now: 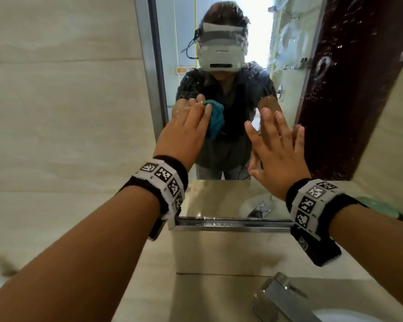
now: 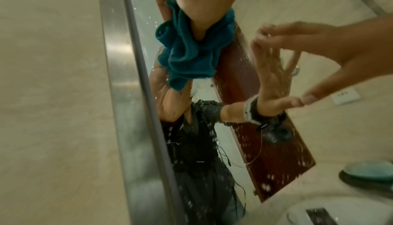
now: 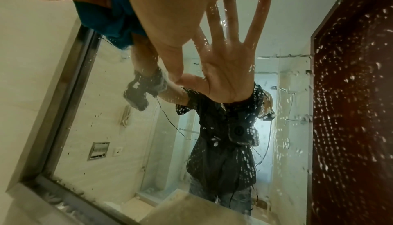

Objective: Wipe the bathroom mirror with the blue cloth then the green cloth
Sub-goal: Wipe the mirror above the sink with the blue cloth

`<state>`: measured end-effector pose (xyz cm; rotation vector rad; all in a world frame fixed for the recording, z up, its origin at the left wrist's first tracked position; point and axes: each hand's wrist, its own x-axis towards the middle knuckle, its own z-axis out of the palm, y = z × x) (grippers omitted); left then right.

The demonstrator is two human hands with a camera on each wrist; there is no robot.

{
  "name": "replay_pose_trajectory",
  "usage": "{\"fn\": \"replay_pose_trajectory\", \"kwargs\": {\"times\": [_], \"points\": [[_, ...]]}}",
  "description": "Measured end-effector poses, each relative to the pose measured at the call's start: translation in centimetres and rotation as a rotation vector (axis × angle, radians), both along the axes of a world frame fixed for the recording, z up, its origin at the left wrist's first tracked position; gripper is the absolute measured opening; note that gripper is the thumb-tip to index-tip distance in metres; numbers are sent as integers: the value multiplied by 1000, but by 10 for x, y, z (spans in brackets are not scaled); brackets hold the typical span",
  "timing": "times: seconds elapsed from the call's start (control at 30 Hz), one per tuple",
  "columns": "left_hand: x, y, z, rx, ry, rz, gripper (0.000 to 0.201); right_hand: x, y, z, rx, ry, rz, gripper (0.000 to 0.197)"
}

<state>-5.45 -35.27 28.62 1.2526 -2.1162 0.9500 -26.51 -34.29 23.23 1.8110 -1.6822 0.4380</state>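
The blue cloth [image 1: 215, 119] is bunched against the wet mirror [image 1: 219, 196], near its left frame. My left hand [image 1: 189, 126] presses it to the glass with straight fingers. In the left wrist view my thumb [image 2: 202, 10] is sunk into the folds of the cloth [image 2: 191, 57], which hangs below it. My right hand [image 1: 279, 145] lies flat on the glass to the right, fingers spread, holding nothing. The right wrist view shows that hand [image 3: 180, 10] meeting its own reflection. Water drops cover the mirror [image 3: 287, 144]. A pale green object [image 1: 382, 210] lies on the counter behind my right wrist.
A metal frame [image 1: 230, 223] edges the mirror, with beige tiled wall to the left. A chrome tap [image 1: 282, 296] and a white basin [image 1: 349, 318] sit below on the counter. A teal dish [image 2: 370, 171] stands at the counter's right.
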Motion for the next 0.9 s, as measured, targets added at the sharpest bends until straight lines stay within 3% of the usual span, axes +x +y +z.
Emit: {"fn": "replay_pose_trajectory", "kwargs": {"times": [0.1, 0.2, 0.33, 0.47, 0.63, 0.9], "points": [[5, -9, -17, -28, -85, -138, 65, 2, -1, -3, -16, -4, 25, 116], [4, -23, -66, -66, -220, -211, 60, 2, -2, -5, -18, -13, 37, 116], [2, -18, -108, 77, -371, -231, 71, 4, -2, -7, -15, -16, 42, 114], [5, -18, -94, 80, -362, -258, 72, 6, -1, -8, -10, -29, 41, 113], [-6, -15, -57, 47, -263, -142, 62, 5, -1, -9, -26, -32, 50, 113], [-12, -9, -141, 96, -544, -142, 61, 2, -1, -10, -17, -16, 76, 109]]}}
